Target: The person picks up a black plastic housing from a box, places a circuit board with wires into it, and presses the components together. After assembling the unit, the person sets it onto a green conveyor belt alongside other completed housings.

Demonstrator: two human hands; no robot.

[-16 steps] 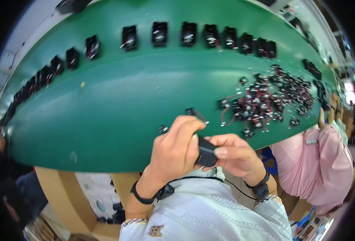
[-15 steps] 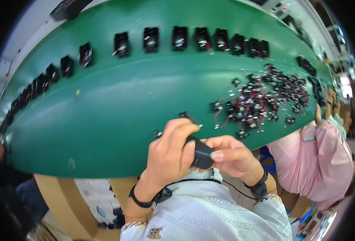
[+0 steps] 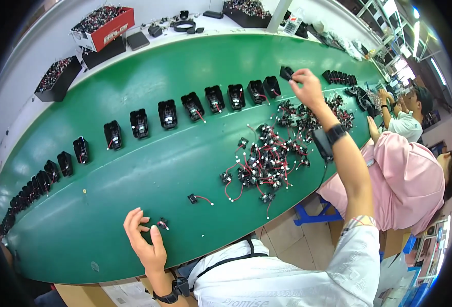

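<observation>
right fingers (image 3: 298,78) pinching one black case (image 3: 286,72), left fingers (image 3: 133,225) parted near one module (image 3: 163,223)

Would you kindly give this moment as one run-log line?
left hand: open, beside small wired part | right hand: holding black housing | green table: housing row, wired-part pile

The right arm (image 3: 353,169) reaches far forward, slightly bent, the right hand (image 3: 293,82) at its end closed in a pinch; the left hand (image 3: 149,225) is nearer the torso (image 3: 287,279), loosely cupped (thumb (image 3: 156,238) apart from the half-curled fingers (image 3: 133,225)).
</observation>
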